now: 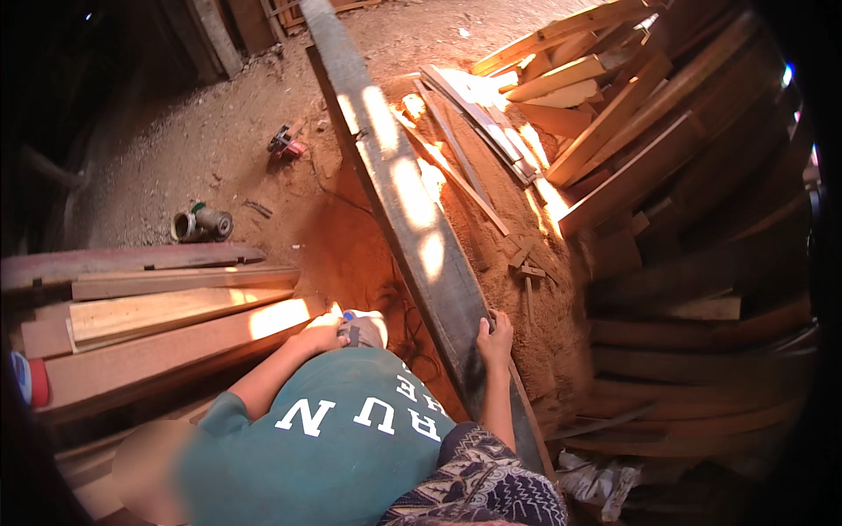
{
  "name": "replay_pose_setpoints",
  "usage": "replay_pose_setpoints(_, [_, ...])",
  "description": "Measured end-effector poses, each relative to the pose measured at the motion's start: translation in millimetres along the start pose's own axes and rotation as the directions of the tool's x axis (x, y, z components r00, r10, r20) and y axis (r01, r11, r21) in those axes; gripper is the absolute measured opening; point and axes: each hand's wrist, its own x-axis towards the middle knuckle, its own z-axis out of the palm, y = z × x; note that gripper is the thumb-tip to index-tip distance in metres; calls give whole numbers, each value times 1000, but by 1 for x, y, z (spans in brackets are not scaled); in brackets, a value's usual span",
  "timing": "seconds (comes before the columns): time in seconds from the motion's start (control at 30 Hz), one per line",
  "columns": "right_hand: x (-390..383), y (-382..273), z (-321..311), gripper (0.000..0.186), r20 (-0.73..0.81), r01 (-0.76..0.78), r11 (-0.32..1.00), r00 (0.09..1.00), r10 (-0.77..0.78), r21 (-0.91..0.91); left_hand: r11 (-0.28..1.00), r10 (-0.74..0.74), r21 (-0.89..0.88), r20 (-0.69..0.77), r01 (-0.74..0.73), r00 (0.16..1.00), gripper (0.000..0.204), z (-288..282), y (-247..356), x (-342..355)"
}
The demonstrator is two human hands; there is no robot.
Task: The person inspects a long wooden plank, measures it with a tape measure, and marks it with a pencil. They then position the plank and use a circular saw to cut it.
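Note:
A long, thick wooden plank [408,193] runs diagonally from the top middle down to the lower right, with patches of sunlight on its grey-brown face. On its right edge, near the lower end, my right hand [495,339] rests with fingers curled round the edge. A small dark spot shows by those fingertips, too small to name. Off to the left, my left hand [324,334] has its fingers curled beside a beige thing [372,330] with grey and blue parts. What lies in its grip is hidden. My green shirt and a patterned cloth fill the lower middle.
Sawn boards [175,320] lie stacked at left, by a red and blue object [32,380]. A red and black power tool [286,145] and a green cylindrical tool [210,223] sit on the dirt. Piled timber [631,167] fills the right; thin strips [460,158] lie on sawdust.

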Motion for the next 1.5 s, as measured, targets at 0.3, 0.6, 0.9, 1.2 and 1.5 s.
replay_pose_setpoints(0.3, [15, -112, 37, 27, 220, 33, 989, 973, -65, 146, 979, 152, 170, -235, -114, 960, 41, -78, -51, -29])
replay_pose_setpoints(0.6, [127, -343, 197, 29, 460, 230, 925, 815, -354, 304, 934, -65, -357, -261, -34, 963, 50, -178, -230, 14])
replay_pose_setpoints(0.9, [232, -487, 360, 31, 656, 294, 890, 602, -455, 347, 810, -402, -578, -422, 101, 813, 61, -259, -403, 66])
replay_pose_setpoints(1.2, [321, -558, 509, 32, 898, 361, 901, 271, -347, 240, 650, -393, -753, -217, 103, 893, 66, -316, -438, 190])
replay_pose_setpoints(1.5, [428, -578, 803, 33, 971, 784, 581, -116, -207, 218, 349, -740, -795, 91, 496, 666, 91, -355, -501, 332])
